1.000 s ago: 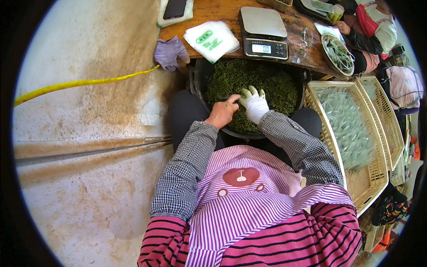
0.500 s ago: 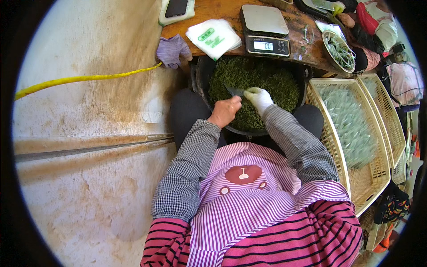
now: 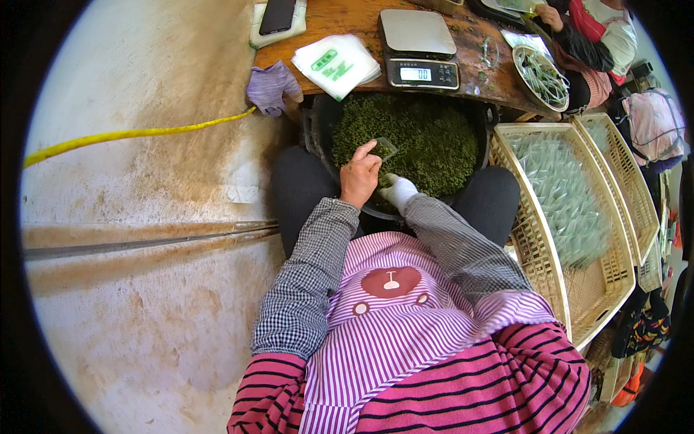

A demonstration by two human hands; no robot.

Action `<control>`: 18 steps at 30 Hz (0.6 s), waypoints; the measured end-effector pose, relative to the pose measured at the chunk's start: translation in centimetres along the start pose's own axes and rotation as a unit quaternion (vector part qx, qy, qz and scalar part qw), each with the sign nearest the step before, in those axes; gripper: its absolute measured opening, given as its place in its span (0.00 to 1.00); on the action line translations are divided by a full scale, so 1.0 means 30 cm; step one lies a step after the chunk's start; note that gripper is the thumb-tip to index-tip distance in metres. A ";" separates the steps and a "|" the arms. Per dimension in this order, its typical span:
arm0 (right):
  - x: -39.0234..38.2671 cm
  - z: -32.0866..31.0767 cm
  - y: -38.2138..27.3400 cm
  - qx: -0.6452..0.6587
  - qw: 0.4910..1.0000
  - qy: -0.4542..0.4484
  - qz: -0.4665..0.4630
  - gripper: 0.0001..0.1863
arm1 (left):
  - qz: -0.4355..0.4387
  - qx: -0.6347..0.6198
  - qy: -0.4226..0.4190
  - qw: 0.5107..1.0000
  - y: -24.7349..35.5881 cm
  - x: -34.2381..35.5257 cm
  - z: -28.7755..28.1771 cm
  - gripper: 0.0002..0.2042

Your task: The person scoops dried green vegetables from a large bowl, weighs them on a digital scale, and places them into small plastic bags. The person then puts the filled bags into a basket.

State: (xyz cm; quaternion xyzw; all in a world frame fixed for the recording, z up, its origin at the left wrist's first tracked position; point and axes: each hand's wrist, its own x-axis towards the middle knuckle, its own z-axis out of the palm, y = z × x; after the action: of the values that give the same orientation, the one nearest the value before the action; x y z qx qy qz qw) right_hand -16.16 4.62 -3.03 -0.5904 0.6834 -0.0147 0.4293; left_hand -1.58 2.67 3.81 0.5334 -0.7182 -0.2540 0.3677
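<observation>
My bare left hand (image 3: 360, 173) is closed on a small clear plastic bag (image 3: 387, 150), pinching it above the greens with the index finger along it. My right hand (image 3: 398, 192), in a white glove with green-stained fingertips, is low at the near side of the tub, just right of my left hand. Its fingers are curled against the small leafy greens (image 3: 441, 145), and whatever they grip cannot be made out. Those greens fill a large black tub (image 3: 312, 137) between my knees.
Ahead, a wooden table (image 3: 473, 43) bears a digital scale (image 3: 419, 47), flat plastic bags (image 3: 336, 66), a phone (image 3: 283, 16) and a bowl of strips (image 3: 541, 76). A purple glove (image 3: 272, 88) hangs near a yellow hose (image 3: 137, 135). Crates (image 3: 531, 239) with filled bags stand right, a co-worker (image 3: 600, 36) beyond.
My right hand has left the bag and come down toward me to the near greens. My left hand keeps the bag, its index finger now extended. The view has shifted slightly.
</observation>
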 end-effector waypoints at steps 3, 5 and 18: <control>-0.144 -0.136 -0.119 0.525 0.845 0.085 0.059 0.24 | -0.025 0.009 -0.019 0.999 -0.010 -0.024 -0.020 0.04; -0.184 -0.218 -0.133 0.653 0.742 0.140 -0.061 0.24 | -0.014 0.025 -0.034 0.999 -0.007 -0.016 -0.004 0.04; -0.048 -0.197 -0.120 0.040 0.984 0.127 -0.117 0.31 | 0.093 0.105 -0.104 0.985 -0.026 -0.051 0.002 0.03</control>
State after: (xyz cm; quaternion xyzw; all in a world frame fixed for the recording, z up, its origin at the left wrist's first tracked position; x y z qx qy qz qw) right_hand -16.97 1.83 3.43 -0.6418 0.6577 -0.1670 0.3574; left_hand -0.93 3.90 2.78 0.4703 -0.8218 -0.1957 0.2553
